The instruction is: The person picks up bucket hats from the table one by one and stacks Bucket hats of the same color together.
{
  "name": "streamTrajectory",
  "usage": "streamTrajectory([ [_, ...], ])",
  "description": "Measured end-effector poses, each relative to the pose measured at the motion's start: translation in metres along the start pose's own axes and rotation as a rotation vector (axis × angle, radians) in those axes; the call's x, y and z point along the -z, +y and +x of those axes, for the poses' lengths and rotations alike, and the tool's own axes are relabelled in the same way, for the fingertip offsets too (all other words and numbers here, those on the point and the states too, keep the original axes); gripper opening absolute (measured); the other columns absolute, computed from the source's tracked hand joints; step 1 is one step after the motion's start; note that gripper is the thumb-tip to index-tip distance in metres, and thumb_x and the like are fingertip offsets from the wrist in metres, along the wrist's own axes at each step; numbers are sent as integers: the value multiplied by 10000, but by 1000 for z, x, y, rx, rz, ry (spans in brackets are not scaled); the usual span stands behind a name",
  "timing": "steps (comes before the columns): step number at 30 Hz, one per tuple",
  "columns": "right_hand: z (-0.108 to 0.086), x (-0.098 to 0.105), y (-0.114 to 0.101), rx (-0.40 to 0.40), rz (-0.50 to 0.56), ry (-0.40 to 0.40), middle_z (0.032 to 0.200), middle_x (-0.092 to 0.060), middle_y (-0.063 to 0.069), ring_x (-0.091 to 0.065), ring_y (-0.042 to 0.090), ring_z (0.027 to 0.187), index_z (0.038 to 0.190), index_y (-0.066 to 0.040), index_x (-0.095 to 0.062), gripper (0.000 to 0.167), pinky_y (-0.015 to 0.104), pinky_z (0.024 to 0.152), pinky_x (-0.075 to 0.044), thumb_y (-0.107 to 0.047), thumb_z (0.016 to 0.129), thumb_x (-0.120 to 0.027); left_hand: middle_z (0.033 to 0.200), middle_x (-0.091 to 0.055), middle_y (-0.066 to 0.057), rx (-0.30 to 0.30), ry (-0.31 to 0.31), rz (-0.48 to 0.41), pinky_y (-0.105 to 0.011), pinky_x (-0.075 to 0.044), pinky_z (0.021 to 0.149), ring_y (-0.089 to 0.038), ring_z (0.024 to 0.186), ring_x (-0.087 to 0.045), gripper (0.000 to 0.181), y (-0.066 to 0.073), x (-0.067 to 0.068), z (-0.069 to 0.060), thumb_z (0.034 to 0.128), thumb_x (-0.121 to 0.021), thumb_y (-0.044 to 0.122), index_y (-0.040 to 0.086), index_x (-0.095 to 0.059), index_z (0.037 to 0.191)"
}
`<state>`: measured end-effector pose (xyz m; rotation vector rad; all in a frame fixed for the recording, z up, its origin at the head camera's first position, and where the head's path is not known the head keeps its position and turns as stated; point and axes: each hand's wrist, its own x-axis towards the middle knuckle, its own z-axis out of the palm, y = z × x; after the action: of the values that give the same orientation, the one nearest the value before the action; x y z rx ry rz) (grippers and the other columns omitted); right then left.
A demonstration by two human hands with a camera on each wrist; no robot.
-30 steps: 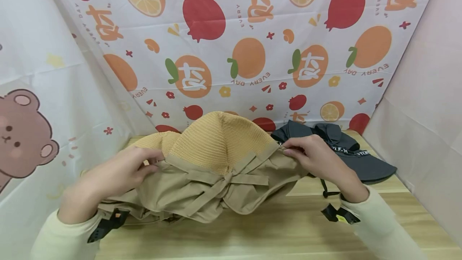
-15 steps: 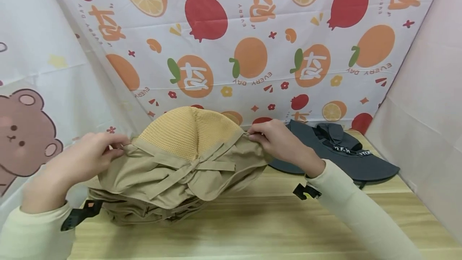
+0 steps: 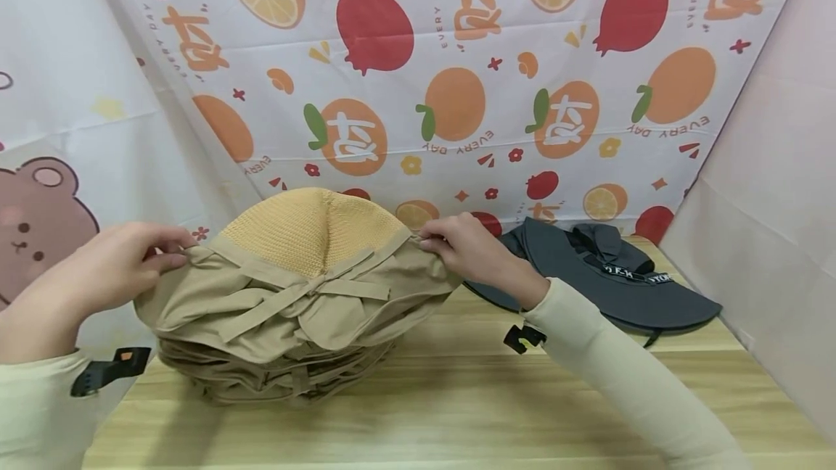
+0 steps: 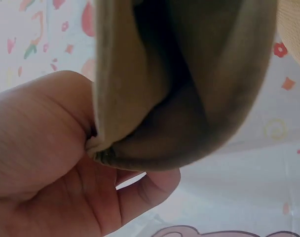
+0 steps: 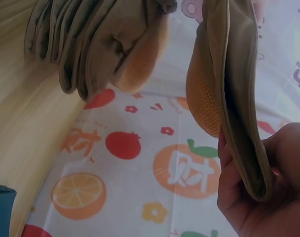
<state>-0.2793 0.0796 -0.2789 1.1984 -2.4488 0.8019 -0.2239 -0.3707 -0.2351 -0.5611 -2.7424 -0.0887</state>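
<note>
A khaki sun hat (image 3: 281,303) with a woven straw-yellow crown and a fabric bow hangs between both hands. My left hand (image 3: 111,267) pinches its left edge; in the left wrist view the thumb and fingers grip the folded khaki cloth (image 4: 125,98). At the opposite end my right hand (image 3: 477,252) pinches the right edge, also visible in the right wrist view, where a gap separates this hat (image 5: 229,89) from the others. Below it, a stack of similar khaki hats (image 3: 281,379) sits on the table, its upper part hidden by the held hat.
Dark grey wide-brimmed hats (image 3: 601,281) with a lettered band lie at the table's back right. The wooden table (image 3: 496,397) runs in front of them. A fruit-printed cloth (image 3: 405,93) hangs behind, with white cloth walls on both sides.
Both hands have carried the khaki hat leftward, and it now hangs above the stack of khaki hats. More of the stack and of the dark grey hats shows.
</note>
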Motion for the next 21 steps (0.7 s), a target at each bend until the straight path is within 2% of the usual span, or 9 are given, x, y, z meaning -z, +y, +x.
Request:
streamTrajectory([
  [1,2,-2,0,-1,0,-2,814,-738,59,-551,76,647,918,-69,-756,126,220,658,-466,-96,998,-663,770,-684,56,-6,3,5,-258,-392,576,69,661,-457,189,-4,-1,1,853,-763,-28,138,-750,943],
  [4,9,-10,-1,7,-16,-5,815,-740,60,-567,86,654,901,-71,-754,128,219,664,-479,-105,994,-672,750,-659,90,-7,4,25,-267,-399,590,86,661,-447,212,-15,-2,4,854,-756,-33,172,-740,909],
  [8,20,-23,-2,12,-12,-14,798,-736,51,-538,66,635,893,-75,-757,138,195,644,-456,-117,994,-674,765,-661,70,47,-29,38,-303,-419,623,52,683,-472,200,-26,0,6,874,-735,-29,169,-746,903],
  [12,32,-35,0,-37,25,-68,799,-729,48,-490,56,626,937,-77,-774,156,173,621,-404,-125,1015,-648,792,-683,17,100,-87,35,-330,-434,637,-76,727,-557,155,-35,2,3,894,-712,-29,117,-747,932],
  [16,41,-46,2,-83,38,-118,889,-767,64,-561,71,677,995,-66,-791,168,168,645,-426,-126,1024,-636,796,-704,-25,123,-115,25,-337,-441,624,-169,734,-605,125,-44,-2,2,896,-705,-31,66,-749,960],
  [21,45,-61,8,-128,26,-166,940,-776,88,-611,110,719,1004,-58,-778,155,187,671,-439,-119,1023,-636,814,-701,-71,164,-154,-13,-498,-485,639,-289,773,-644,112,-53,-12,5,892,-696,-12,48,-745,974],
])
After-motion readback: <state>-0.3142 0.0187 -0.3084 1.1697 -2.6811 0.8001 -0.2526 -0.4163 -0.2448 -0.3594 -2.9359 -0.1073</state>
